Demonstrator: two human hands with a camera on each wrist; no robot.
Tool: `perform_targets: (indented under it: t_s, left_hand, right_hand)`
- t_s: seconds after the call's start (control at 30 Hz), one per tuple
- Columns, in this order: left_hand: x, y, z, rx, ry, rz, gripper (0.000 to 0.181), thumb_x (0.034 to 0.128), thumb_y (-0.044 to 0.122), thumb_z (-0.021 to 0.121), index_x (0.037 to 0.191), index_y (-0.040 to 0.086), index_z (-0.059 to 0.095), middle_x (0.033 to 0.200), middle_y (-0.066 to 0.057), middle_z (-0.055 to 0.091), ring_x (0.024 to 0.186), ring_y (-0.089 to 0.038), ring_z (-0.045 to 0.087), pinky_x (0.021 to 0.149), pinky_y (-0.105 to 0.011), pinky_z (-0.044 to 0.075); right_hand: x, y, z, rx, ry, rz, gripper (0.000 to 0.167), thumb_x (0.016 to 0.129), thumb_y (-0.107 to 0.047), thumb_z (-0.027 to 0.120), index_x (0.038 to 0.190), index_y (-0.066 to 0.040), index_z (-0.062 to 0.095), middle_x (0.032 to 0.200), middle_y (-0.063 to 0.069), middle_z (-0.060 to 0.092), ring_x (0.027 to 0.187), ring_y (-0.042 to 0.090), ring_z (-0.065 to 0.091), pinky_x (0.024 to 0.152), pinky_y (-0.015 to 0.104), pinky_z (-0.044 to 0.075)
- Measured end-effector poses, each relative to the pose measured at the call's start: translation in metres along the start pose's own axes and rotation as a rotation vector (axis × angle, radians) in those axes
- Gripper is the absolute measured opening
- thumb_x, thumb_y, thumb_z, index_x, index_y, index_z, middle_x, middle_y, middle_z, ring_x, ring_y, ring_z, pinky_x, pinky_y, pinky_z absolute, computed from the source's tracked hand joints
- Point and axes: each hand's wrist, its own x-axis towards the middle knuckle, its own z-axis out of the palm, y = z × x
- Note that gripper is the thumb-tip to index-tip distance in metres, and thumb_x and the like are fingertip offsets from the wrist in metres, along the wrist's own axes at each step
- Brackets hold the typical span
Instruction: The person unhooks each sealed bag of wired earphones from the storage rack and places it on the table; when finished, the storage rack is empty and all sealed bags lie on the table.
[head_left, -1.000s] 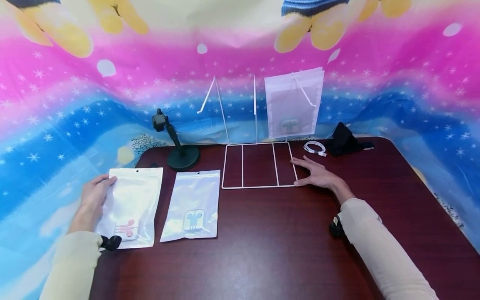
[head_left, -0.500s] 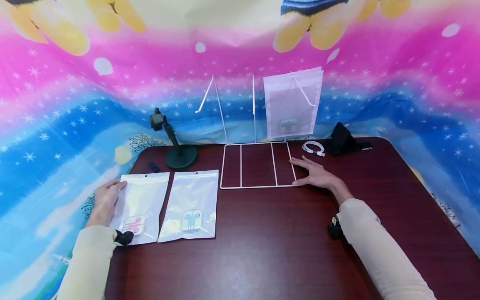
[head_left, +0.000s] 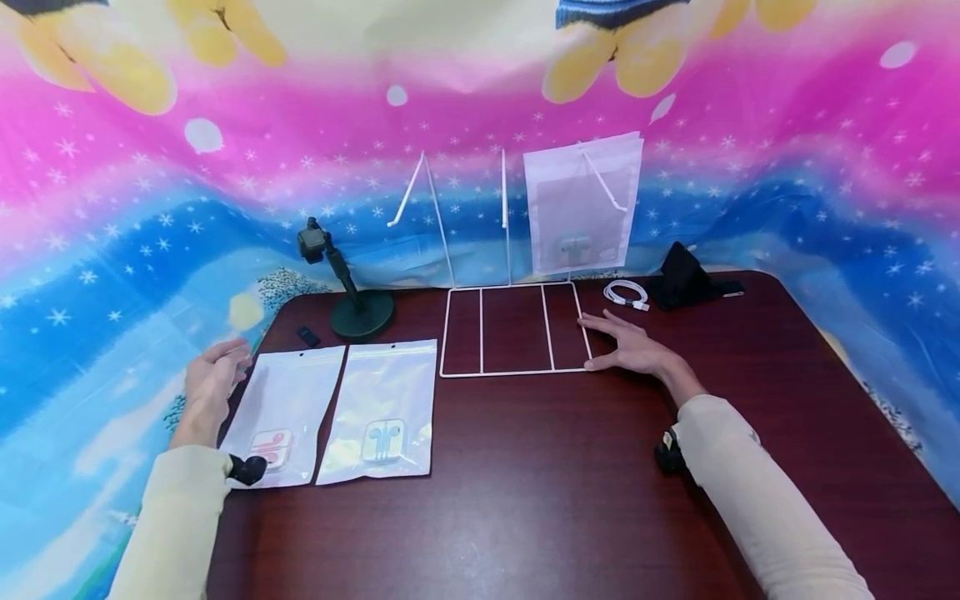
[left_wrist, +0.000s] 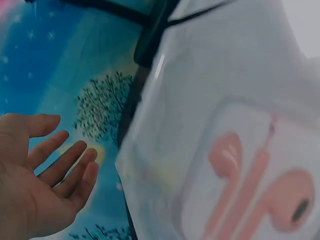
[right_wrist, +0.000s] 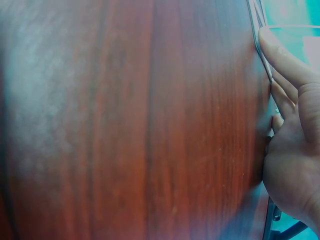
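My left hand [head_left: 212, 387] is raised just past the upper left edge of a clear-fronted zip bag [head_left: 292, 392] holding pink earphones in a square case [head_left: 271, 448]. In the left wrist view the fingers are loosely bent, apart from the bag, with nothing in them. A second zip bag [head_left: 390, 375] with blue-looking earphones [head_left: 384, 441] lies flat to its right. My right hand [head_left: 633, 348] spreads its thumb and fingers against the right side of a white wire display rack [head_left: 517, 374]. On the rack's right hook hangs a bag [head_left: 573, 196] with an earphone case low inside.
A dark green stand [head_left: 362, 315] stands behind the flat bags, with a small black object [head_left: 307, 336] beside it. At the back right lie a coiled white cable [head_left: 627, 294] and a black holder [head_left: 682, 279]. A patterned cloth [head_left: 465, 92] backs the table [head_left: 495, 500].
The pink-earphone bag has moved right, beside the other bag, and lies flat on the table. My left hand has let go of it and lifted off. The right hand has stayed at the rack.
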Motion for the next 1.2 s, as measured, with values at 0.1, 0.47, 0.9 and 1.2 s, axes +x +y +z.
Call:
perform_targets:
  t_s: [0.1,0.47,0.9,1.2]
  left_hand:
    - [-0.009,0.018,0.007,-0.066,-0.045,0.093,0.053,0.1069,0.04,0.055,0.157,0.023,0.048,0.148,-0.004,0.051,0.119,-0.012,0.054,0.118,-0.046,0.038]
    - [-0.043,0.082,0.052,0.026,-0.261,0.402,0.065,0.1031,0.052,0.058,0.158,0.019,0.047,0.155,-0.012,0.052,0.12,-0.008,0.062,0.115,-0.047,0.044]
    - [-0.067,0.091,0.163,0.19,-0.601,0.452,0.054,0.1023,0.036,0.067,0.15,0.014,0.056,0.155,-0.013,0.053,0.134,-0.038,0.056,0.114,-0.056,0.043]
    - [-0.068,0.076,0.207,0.263,-0.636,0.457,0.053,0.0984,0.022,0.073,0.149,0.015,0.058,0.136,-0.014,0.066,0.12,-0.031,0.064,0.103,-0.048,0.053]
  right_hand:
    - [0.0,0.0,0.0,-0.001,0.005,0.002,0.091,0.09,-0.039,0.081,0.164,-0.017,0.033,0.173,0.012,0.018,0.16,0.039,-0.004,0.119,0.075,0.001]
    - [-0.001,0.001,0.004,0.0,0.001,-0.005,0.09,0.091,-0.04,0.08,0.164,-0.018,0.033,0.173,0.012,0.017,0.16,0.039,-0.004,0.118,0.076,0.001]
    - [0.001,0.003,0.004,-0.006,0.008,-0.022,0.09,0.09,-0.041,0.081,0.164,-0.017,0.034,0.173,0.011,0.02,0.16,0.039,-0.003,0.119,0.074,0.002]
    - [-0.001,-0.001,0.002,-0.013,0.02,-0.032,0.089,0.091,-0.038,0.08,0.164,-0.015,0.033,0.173,0.012,0.02,0.159,0.04,-0.004,0.119,0.074,0.001]
